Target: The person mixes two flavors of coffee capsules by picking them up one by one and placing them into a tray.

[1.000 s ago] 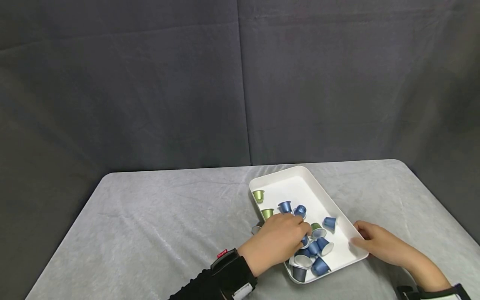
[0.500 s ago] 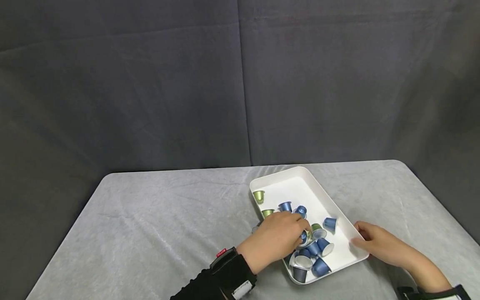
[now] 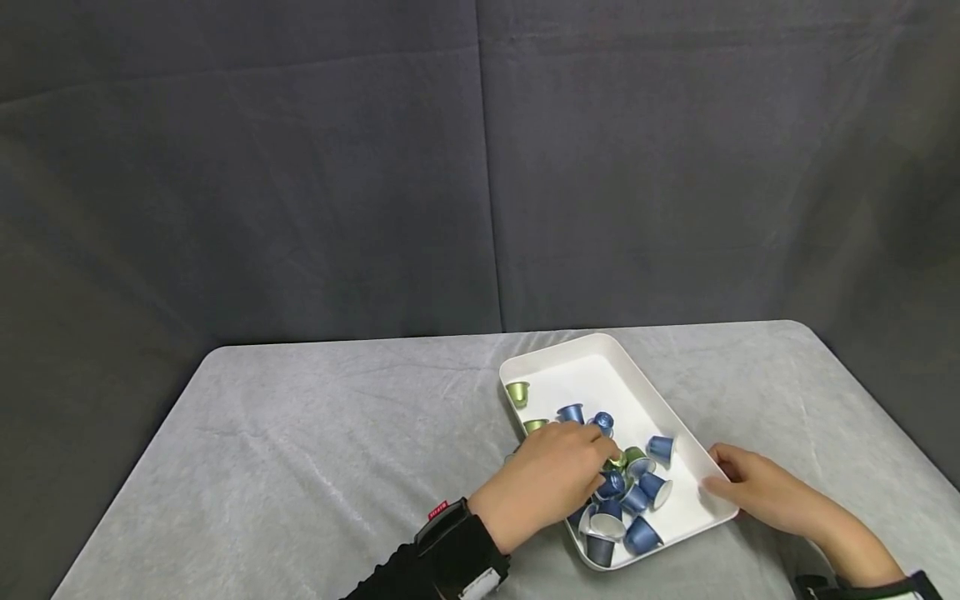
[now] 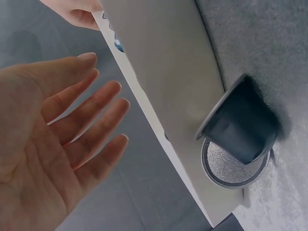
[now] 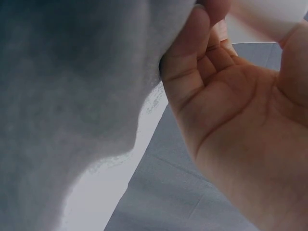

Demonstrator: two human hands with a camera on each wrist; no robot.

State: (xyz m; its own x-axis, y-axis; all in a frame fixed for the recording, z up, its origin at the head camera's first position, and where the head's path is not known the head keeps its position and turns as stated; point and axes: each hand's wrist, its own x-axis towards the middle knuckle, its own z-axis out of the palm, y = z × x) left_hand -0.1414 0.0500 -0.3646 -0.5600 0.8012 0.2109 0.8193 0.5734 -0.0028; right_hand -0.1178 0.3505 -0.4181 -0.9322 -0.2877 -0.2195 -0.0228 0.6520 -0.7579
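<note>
A white tray (image 3: 600, 375) lies slanted on the table, bearing several coffee capsules, most of them blue. My left hand (image 3: 551, 471) reaches over its left side, fingers among the capsules. In the left wrist view those fingers (image 4: 98, 98) are extended and nothing shows between them. Close to the fingertips are a blue capsule (image 3: 609, 485) and a green capsule (image 3: 636, 458). My right hand (image 3: 757, 483) grips the tray's right corner, thumb over the rim and fingers below. Part of the tray's left wall is hidden behind my left hand.
Outside the tray wall, a dark capsule (image 4: 240, 125) leans over a capsule with a silver lid (image 4: 231, 166). Green capsules (image 3: 517, 393) line the tray's far left side. A grey cloth covers the table (image 3: 337, 433); a dark curtain (image 3: 337, 192) hangs behind.
Several capsules by my left fingertips have shifted a little to the right and turned, and more green shows there. My left hand moved only slightly; the right hand and tray stayed put.
</note>
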